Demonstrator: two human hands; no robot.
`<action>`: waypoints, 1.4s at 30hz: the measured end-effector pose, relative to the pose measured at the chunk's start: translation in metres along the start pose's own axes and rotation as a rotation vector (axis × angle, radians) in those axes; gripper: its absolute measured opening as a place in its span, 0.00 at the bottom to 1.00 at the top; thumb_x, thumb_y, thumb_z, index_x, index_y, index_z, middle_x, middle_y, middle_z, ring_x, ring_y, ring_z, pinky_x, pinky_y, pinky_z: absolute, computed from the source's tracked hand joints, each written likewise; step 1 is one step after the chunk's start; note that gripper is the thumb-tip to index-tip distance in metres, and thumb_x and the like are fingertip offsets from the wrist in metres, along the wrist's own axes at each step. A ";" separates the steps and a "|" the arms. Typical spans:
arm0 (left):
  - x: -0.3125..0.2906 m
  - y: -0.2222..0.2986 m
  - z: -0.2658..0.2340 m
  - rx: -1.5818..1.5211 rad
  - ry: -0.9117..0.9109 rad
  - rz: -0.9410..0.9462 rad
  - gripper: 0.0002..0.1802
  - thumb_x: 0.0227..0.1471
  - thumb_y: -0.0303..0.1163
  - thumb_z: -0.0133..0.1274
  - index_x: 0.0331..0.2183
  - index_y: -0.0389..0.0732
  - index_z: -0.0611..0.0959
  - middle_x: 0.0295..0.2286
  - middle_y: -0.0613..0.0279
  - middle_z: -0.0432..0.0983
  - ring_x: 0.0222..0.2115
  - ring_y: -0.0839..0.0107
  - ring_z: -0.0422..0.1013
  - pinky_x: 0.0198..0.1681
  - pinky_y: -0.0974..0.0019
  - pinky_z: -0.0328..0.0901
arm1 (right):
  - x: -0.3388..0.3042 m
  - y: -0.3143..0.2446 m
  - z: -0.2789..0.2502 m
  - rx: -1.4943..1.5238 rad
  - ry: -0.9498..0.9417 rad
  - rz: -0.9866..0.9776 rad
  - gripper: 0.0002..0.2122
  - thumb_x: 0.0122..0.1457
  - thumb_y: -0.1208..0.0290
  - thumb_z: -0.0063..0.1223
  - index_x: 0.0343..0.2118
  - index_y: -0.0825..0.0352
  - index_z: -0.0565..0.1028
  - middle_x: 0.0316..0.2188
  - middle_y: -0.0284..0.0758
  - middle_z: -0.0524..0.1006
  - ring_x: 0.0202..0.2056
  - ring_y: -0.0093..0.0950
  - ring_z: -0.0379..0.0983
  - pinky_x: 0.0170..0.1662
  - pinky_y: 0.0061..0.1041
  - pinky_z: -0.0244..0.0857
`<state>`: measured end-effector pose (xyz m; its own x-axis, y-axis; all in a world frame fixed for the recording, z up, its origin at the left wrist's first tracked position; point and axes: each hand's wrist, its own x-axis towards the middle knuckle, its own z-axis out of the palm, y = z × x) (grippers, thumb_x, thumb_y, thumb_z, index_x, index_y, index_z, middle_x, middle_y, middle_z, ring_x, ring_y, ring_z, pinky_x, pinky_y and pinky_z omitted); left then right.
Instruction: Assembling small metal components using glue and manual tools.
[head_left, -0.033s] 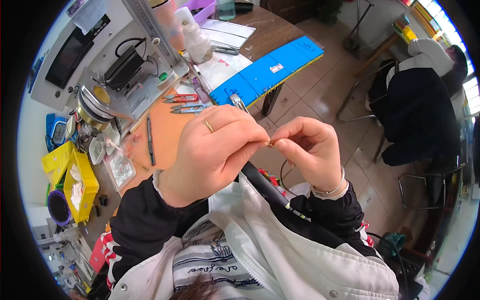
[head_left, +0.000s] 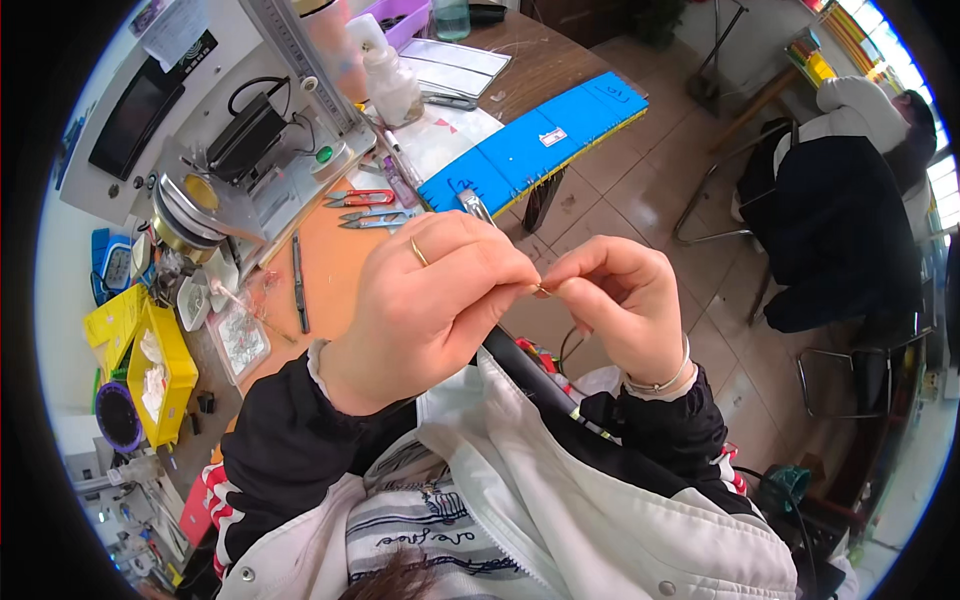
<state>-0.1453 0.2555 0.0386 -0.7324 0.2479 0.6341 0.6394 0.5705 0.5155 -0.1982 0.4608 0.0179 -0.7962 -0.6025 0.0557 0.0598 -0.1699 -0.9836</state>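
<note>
My left hand and my right hand meet fingertip to fingertip above the floor, just off the table's edge. Both are closed in a pinch. Between them is a tiny, thin golden-brown piece, too small to name and mostly covered by my fingers. Beyond my left knuckles, a metal clip sits at the near end of a long blue foam board with fine strands along its edge. Left of that clip, red-handled thread snips and blue-handled thread snips lie on the orange mat.
A dark pen-like tool and a clear tray of small bits lie to the left. Further left are a yellow bin and a machine with a metal column. A person sits at far right beside a dark-draped chair.
My right thumb and fingertips have shifted very slightly at the tiny piece. My left hand keeps the same pinch.
</note>
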 end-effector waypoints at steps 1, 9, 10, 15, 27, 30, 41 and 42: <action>0.003 -0.003 0.004 -0.009 -0.004 -0.002 0.08 0.45 0.17 0.60 0.30 0.37 0.82 0.27 0.61 0.77 0.29 0.65 0.73 0.33 0.65 0.67 | 0.001 0.002 -0.006 0.006 0.004 0.002 0.05 0.58 0.76 0.61 0.34 0.71 0.79 0.27 0.27 0.79 0.26 0.10 0.71 0.27 0.11 0.62; 0.006 -0.022 0.017 -0.115 -0.008 -0.027 0.08 0.45 0.17 0.61 0.30 0.37 0.82 0.27 0.61 0.77 0.28 0.66 0.73 0.32 0.66 0.67 | 0.012 0.013 -0.017 -0.012 -0.030 0.007 0.05 0.58 0.75 0.61 0.33 0.71 0.77 0.26 0.28 0.79 0.26 0.11 0.71 0.28 0.13 0.63; 0.008 -0.024 0.019 -0.126 -0.003 -0.023 0.07 0.45 0.17 0.61 0.30 0.37 0.82 0.27 0.61 0.77 0.28 0.66 0.73 0.32 0.67 0.67 | 0.013 0.016 -0.018 -0.010 -0.030 0.012 0.05 0.58 0.75 0.61 0.33 0.71 0.77 0.26 0.28 0.79 0.26 0.11 0.71 0.28 0.13 0.63; 0.013 -0.036 0.027 -0.190 -0.004 -0.036 0.09 0.45 0.20 0.62 0.33 0.36 0.83 0.29 0.60 0.79 0.28 0.65 0.74 0.33 0.66 0.68 | 0.019 0.024 -0.028 -0.390 0.002 -0.352 0.04 0.55 0.78 0.61 0.30 0.70 0.76 0.26 0.27 0.77 0.23 0.12 0.70 0.26 0.14 0.62; 0.019 -0.122 0.047 0.171 -0.148 -0.134 0.20 0.49 0.31 0.60 0.46 0.38 0.81 0.38 0.52 0.77 0.39 0.52 0.72 0.44 0.58 0.67 | 0.021 -0.023 -0.119 -0.511 0.642 -0.594 0.05 0.66 0.76 0.45 0.34 0.70 0.72 0.25 0.27 0.71 0.19 0.10 0.57 0.22 0.12 0.50; 0.017 -0.126 0.060 0.272 -0.258 -0.201 0.22 0.50 0.33 0.60 0.48 0.37 0.79 0.40 0.51 0.74 0.39 0.52 0.71 0.43 0.57 0.67 | 0.055 0.034 -0.104 -0.664 0.489 -0.331 0.03 0.62 0.77 0.52 0.31 0.67 0.74 0.24 0.23 0.69 0.23 0.09 0.59 0.24 0.13 0.51; 0.018 -0.124 0.063 0.271 -0.295 -0.243 0.34 0.44 0.47 0.65 0.50 0.36 0.79 0.39 0.53 0.72 0.41 0.56 0.71 0.44 0.58 0.68 | 0.115 0.128 -0.066 -0.349 0.378 -0.147 0.05 0.61 0.75 0.56 0.31 0.71 0.75 0.23 0.25 0.75 0.22 0.11 0.65 0.25 0.15 0.59; 0.018 -0.124 0.063 0.272 -0.294 -0.244 0.36 0.43 0.47 0.66 0.50 0.35 0.78 0.39 0.53 0.71 0.41 0.56 0.71 0.44 0.58 0.68 | 0.117 0.132 -0.067 -0.384 0.392 -0.187 0.05 0.61 0.74 0.57 0.31 0.70 0.75 0.22 0.26 0.75 0.21 0.11 0.65 0.24 0.15 0.59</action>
<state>-0.2529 0.2385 -0.0502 -0.9142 0.2695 0.3028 0.3841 0.8146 0.4346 -0.3239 0.4203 -0.1169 -0.9403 -0.2428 0.2387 -0.2676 0.0936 -0.9590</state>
